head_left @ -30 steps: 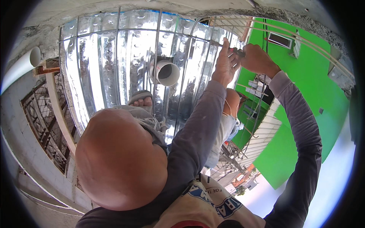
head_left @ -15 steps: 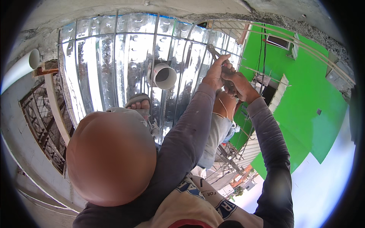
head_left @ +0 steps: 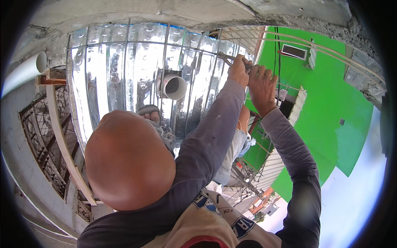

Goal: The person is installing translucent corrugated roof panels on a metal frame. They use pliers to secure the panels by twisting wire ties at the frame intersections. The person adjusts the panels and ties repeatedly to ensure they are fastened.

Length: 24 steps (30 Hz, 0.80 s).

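Left hand [head_left: 238,71] now balled round the pincer-like tool [head_left: 225,58], where a second ago its fingers stood straight // right hand [head_left: 263,90] uncurled from its fist, fingers stretched up beside the tool's end // and the tool itself lies flatter than half a second back!

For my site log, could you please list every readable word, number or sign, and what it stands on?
Pale shirt: large lettering on blue patches, partly cut off; wording not copied.
Same shirt: small dark lettering; wording not copied.
Metal hand tool: no lettering discernible.
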Each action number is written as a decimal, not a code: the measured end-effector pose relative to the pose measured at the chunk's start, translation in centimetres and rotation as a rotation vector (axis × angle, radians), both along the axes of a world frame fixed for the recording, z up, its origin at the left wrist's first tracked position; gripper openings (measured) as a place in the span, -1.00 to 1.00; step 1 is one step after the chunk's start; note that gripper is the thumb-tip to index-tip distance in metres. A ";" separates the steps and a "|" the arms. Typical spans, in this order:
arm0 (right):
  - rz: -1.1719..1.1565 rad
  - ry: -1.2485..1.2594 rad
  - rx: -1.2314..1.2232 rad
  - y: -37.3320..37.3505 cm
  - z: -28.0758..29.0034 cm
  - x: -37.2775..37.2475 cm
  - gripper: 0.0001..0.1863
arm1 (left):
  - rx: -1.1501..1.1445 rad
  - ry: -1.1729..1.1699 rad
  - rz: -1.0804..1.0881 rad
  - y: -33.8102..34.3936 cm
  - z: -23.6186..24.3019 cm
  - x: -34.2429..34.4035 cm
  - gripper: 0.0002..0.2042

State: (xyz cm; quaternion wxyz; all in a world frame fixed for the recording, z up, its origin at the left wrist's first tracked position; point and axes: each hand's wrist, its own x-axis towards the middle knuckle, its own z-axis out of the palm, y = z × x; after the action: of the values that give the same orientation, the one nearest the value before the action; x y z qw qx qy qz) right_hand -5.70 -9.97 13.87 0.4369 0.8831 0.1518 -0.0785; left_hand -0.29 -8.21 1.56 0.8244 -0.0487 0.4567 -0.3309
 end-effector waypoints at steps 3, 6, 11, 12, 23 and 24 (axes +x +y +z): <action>-0.055 0.073 0.078 -2.3 -1.7 1.5 -0.75 | -0.024 -0.029 0.027 -0.9 -1.8 0.1 -0.73; -0.416 0.266 0.465 -4.8 -0.7 0.4 -0.80 | -0.126 -0.014 -0.130 0.8 0.7 -2.0 -0.58; -1.758 0.657 1.210 -7.3 0.6 3.4 -0.81 | -0.288 0.020 -0.015 0.2 -0.7 -3.6 -0.63; -1.691 0.630 1.164 -6.8 0.8 4.2 -0.81 | -0.275 0.006 0.026 -0.3 -1.3 -2.9 -0.67; -0.314 0.251 0.175 -3.3 0.7 4.6 -0.88 | -0.064 0.125 -0.091 -0.8 1.0 1.3 -0.80; -0.402 0.288 0.198 -2.2 0.5 3.8 -0.87 | 0.000 0.133 -0.137 -0.2 0.8 0.5 -0.81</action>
State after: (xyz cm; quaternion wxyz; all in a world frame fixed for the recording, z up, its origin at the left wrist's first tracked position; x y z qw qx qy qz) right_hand -1.94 -12.22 14.41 0.2979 0.9137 0.0407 -0.2734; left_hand 0.19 -8.39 2.40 0.7678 -0.0391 0.5127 -0.3824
